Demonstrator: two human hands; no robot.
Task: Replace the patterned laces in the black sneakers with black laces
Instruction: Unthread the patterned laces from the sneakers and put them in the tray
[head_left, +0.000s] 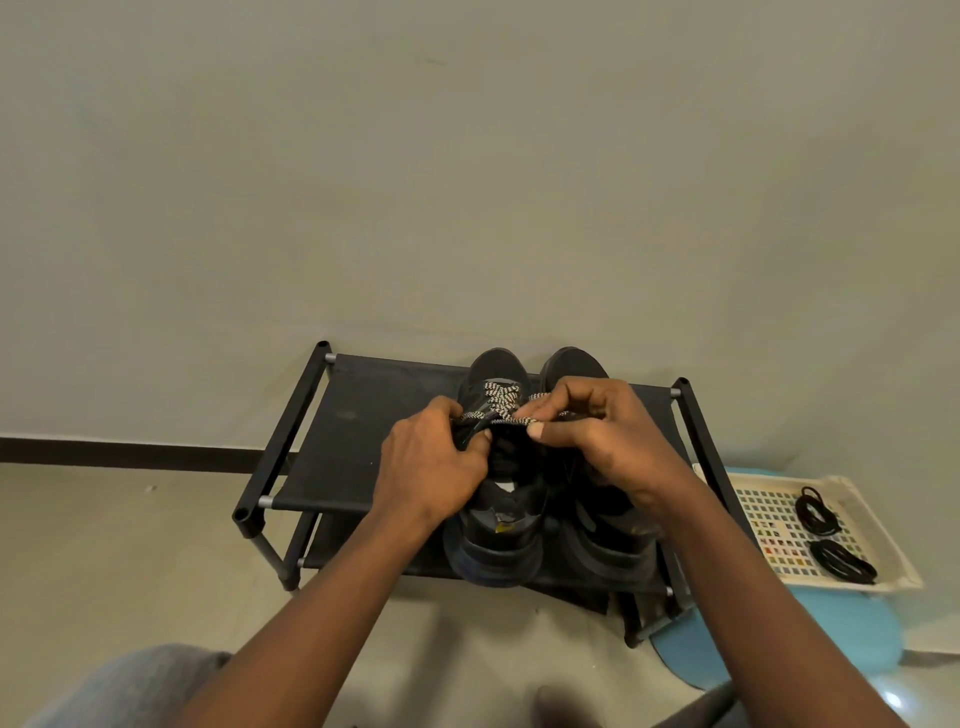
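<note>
Two black sneakers (496, 545) sit on a rack (363, 415); left grip (431, 467) and right grip (597, 436) each pinch the patterned lace (501, 397).

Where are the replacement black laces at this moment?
In the head view, the black laces lie in two coiled bundles on the cream tray at the far right, just beside the black shoe rack.

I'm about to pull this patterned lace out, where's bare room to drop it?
Bare: the shelf fabric between the rack's left bar and the left sneaker; also the tray, left of the black laces. Crowded: the shelf's right half, around the right sneaker.
</note>
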